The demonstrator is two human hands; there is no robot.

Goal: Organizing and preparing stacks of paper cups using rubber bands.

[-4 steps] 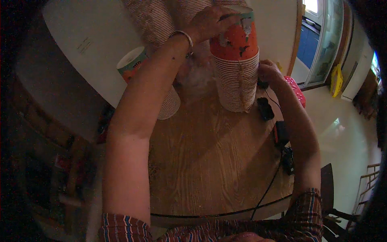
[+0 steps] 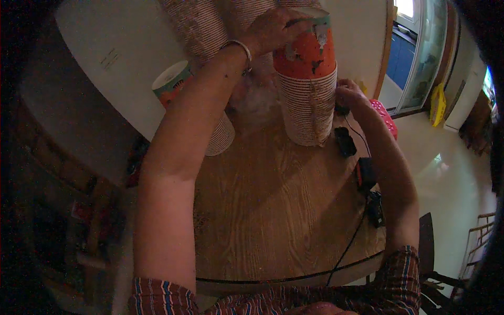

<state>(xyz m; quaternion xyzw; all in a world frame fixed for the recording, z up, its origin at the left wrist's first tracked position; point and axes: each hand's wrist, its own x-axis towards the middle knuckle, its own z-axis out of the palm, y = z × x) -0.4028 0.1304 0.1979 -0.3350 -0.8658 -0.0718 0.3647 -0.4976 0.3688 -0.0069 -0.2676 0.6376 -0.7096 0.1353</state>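
Observation:
A tall stack of paper cups (image 2: 310, 110) stands on the wooden table, its orange and teal cup body uppermost and many pale rims below. Clear plastic wrapping clings to its side. My left hand (image 2: 275, 29) reaches across to the top of this stack, fingers closed over the upper edge. Beside the stack's right side, my right hand (image 2: 350, 93) has its fingers curled in close against it; what they pinch, if anything, is hidden. A shorter cup stack (image 2: 220, 137) is partly covered by my left forearm, its teal and orange top cup (image 2: 172, 79) showing.
Wrapped cup stacks (image 2: 197, 26) lean at the back against a pale wall. Along the table's right side lie black adapters (image 2: 366, 174) and a cable (image 2: 349, 244). Past the edge are a red stool (image 2: 385, 116) and a yellow bag (image 2: 438, 105).
My right forearm has shifted very slightly to the right. The left hand and the cup stacks stay where they were.

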